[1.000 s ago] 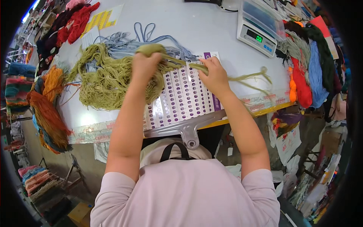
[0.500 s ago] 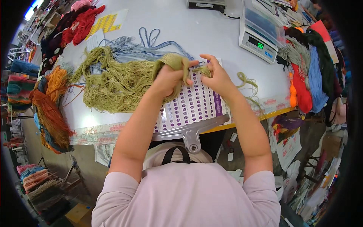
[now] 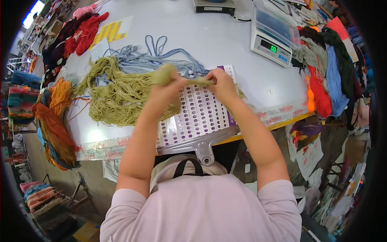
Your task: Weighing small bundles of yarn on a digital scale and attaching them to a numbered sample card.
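A loose skein of olive-green yarn (image 3: 121,94) spreads over the table left of the middle. My left hand (image 3: 167,89), smeared by motion, is closed on a bunch of this yarn at the skein's right end. A strand of it stretches across to my right hand (image 3: 222,85), whose fingers pinch it. Beneath both hands lies a white card with rows of purple-rimmed holes (image 3: 195,115). A large grey metal clip (image 3: 203,143) grips the card's near edge at the table front. Light-blue yarn (image 3: 139,56) lies behind the green skein, partly covered by it.
A digital scale (image 3: 271,50) stands at the right rear, with another device (image 3: 213,6) at the far edge. Colourful yarn hanks hang over the right side (image 3: 320,88) and left side (image 3: 54,121). Red yarn (image 3: 86,34) and a yellow-patterned sheet (image 3: 108,33) lie at the back left.
My left hand has moved left and away from the right hand with the bunch of green yarn. The strand between them is pulled straighter, and the loose tail on the right has drawn in.
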Motion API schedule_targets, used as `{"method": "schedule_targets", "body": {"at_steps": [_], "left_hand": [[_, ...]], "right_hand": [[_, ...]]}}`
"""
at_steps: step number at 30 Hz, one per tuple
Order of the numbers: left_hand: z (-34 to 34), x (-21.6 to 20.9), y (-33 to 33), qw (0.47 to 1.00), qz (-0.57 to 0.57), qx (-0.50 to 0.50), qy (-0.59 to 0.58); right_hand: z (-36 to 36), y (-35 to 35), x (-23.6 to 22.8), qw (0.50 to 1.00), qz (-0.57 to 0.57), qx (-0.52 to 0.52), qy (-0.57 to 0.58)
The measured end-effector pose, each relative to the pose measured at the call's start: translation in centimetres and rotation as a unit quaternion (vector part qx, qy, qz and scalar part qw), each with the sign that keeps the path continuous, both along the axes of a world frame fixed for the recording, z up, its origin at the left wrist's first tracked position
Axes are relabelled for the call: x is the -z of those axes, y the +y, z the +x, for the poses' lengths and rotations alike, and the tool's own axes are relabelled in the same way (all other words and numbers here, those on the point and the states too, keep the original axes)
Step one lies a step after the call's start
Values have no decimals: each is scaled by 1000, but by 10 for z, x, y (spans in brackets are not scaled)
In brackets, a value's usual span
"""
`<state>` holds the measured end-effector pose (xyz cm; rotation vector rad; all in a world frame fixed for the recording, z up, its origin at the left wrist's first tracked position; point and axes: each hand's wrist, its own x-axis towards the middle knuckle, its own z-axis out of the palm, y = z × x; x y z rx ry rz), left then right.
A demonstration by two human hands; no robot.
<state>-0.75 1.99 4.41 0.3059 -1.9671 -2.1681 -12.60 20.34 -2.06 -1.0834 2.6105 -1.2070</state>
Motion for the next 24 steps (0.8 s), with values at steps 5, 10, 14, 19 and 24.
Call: {"method": "schedule_targets", "body": {"at_steps": [5, 10, 14, 19, 24], "left_hand": [[61, -2, -81, 963, 160, -211, -45], [79, 38, -100, 947, 152, -240, -150], [70, 39, -100, 950, 113, -232, -175], [68, 41, -126, 936, 171, -266, -156], [64, 26, -201, 896, 272, -351, 24]], "right_hand": [[-5, 7, -3, 977, -23, 74, -198], [-2, 1, -8, 870, -272, 71, -405], [-10, 6, 3, 876, -247, 51, -411], [-9, 3, 2, 947, -124, 95, -282], [11, -7, -8, 986, 38, 98, -128]]}}
